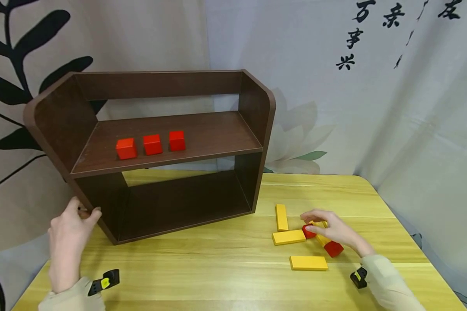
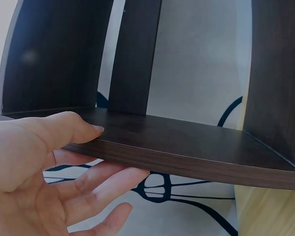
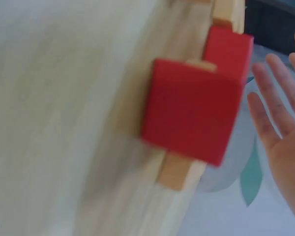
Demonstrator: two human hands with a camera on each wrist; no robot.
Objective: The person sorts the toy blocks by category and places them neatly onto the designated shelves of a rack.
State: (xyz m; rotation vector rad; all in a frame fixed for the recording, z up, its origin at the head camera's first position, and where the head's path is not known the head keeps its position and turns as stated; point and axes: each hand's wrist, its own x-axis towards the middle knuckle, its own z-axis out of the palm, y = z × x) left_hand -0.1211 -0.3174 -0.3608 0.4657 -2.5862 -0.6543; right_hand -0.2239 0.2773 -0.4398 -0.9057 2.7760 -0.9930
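My left hand [image 1: 71, 235] grips the lower left side panel of a dark brown two-tier shelf [image 1: 171, 84]. In the left wrist view the thumb lies on the panel's inner face, with the fingers on its outer side. My right hand [image 1: 332, 226] hovers over the blocks at the right, fingers extended and apart from them in the right wrist view. Beneath and beside it are a red cube [image 1: 308, 232], partly covered by the hand in the head view, and a nearer red cube [image 3: 191, 110]. Several yellow blocks [image 1: 289, 237] lie around them.
Three red cubes [image 1: 152, 144] stand in a row on the shelf's upper board. A separate yellow block [image 1: 308, 263] lies closer to the front of the wooden table [image 1: 202, 276]. Printed curtains [image 1: 311, 47] hang behind and beside the table.
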